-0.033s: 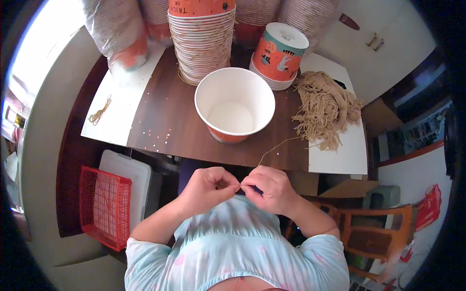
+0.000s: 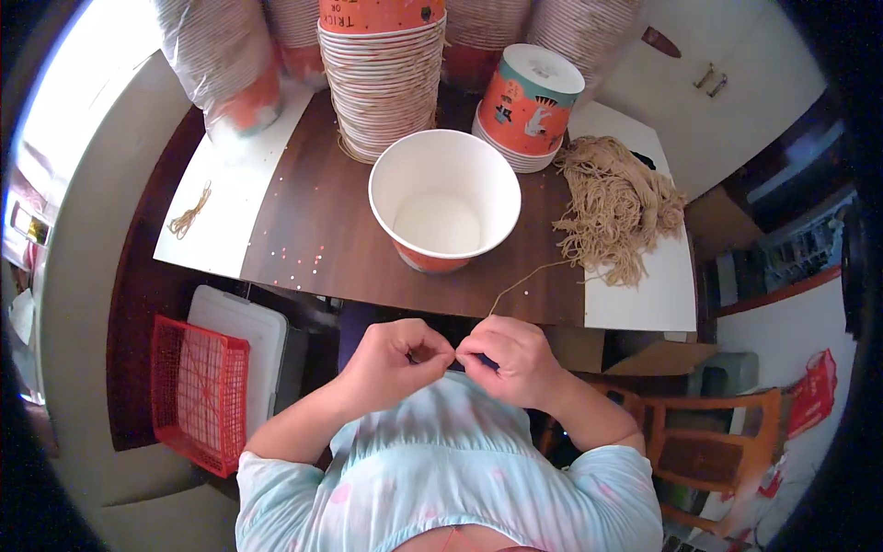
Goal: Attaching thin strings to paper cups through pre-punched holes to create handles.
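Both hands are in front of the table's near edge, their fingertips pinched and meeting. My right hand (image 2: 509, 357) is closed on a thin tan cord (image 2: 515, 283), which runs up from its fingers onto the tabletop toward a tangled heap of cords (image 2: 616, 207). My left hand (image 2: 400, 363) is closed too, thumb against forefinger; what lies between those tips is too small to make out. Just beyond the hands stands an open paper bucket (image 2: 445, 198), white inside and orange outside, with nothing in it.
Behind the bucket rises a tall stack of buckets (image 2: 382, 87). An upside-down orange and teal bucket (image 2: 529, 106) tops a short stack to its right. Wrapped stacks (image 2: 221, 64) line the back. A small cord bundle (image 2: 190, 212) lies left; a red crate (image 2: 202, 391) sits below.
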Action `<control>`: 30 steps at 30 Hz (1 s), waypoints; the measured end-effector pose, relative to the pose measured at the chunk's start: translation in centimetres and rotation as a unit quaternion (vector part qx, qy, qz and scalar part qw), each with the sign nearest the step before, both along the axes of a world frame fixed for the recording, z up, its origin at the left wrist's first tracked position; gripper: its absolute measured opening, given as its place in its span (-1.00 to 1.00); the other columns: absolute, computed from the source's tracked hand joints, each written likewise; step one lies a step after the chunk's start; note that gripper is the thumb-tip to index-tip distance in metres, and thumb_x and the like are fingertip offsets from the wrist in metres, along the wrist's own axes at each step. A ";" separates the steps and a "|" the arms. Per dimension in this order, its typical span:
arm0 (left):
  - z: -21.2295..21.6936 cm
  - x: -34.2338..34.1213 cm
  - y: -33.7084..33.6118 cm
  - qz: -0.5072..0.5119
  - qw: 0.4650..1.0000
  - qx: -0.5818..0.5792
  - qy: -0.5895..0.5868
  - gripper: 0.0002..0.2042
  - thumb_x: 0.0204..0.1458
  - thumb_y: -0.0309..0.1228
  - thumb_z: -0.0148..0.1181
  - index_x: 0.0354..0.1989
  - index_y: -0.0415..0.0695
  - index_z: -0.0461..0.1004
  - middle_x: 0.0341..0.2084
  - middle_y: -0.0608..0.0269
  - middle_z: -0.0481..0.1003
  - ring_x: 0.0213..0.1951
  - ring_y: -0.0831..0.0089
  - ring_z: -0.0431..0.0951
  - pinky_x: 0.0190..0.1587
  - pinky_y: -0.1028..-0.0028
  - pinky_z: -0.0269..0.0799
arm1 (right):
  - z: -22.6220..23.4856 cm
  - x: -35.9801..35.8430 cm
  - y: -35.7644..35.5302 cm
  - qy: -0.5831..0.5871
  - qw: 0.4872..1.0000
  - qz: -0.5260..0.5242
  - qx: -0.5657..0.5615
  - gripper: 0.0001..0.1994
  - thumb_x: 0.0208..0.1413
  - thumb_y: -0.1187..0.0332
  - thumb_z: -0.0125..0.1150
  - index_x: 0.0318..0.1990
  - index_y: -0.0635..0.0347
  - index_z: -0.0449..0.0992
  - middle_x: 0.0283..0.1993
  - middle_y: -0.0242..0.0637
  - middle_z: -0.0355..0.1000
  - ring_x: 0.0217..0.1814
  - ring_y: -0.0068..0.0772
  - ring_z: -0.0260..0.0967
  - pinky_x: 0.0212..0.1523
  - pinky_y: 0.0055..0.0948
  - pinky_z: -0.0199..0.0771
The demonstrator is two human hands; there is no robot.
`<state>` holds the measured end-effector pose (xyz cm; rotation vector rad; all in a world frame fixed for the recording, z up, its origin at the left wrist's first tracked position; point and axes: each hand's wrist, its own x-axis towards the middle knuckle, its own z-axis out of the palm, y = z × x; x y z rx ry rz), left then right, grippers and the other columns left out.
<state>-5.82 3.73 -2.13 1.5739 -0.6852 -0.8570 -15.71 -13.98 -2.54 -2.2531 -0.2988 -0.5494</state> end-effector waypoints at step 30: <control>5.4 14.0 -16.5 -0.296 0.649 0.054 -0.699 -0.82 -0.11 -0.33 0.21 -0.30 -0.04 0.53 -0.33 0.24 0.53 -0.10 0.33 0.49 0.14 0.20 0.20 | 5.9 4.1 -8.2 0.017 0.980 -0.157 0.120 -0.95 0.01 0.52 0.18 -0.41 0.29 0.44 -0.23 -0.30 0.34 -0.24 -0.49 0.36 -0.31 -0.56 0.45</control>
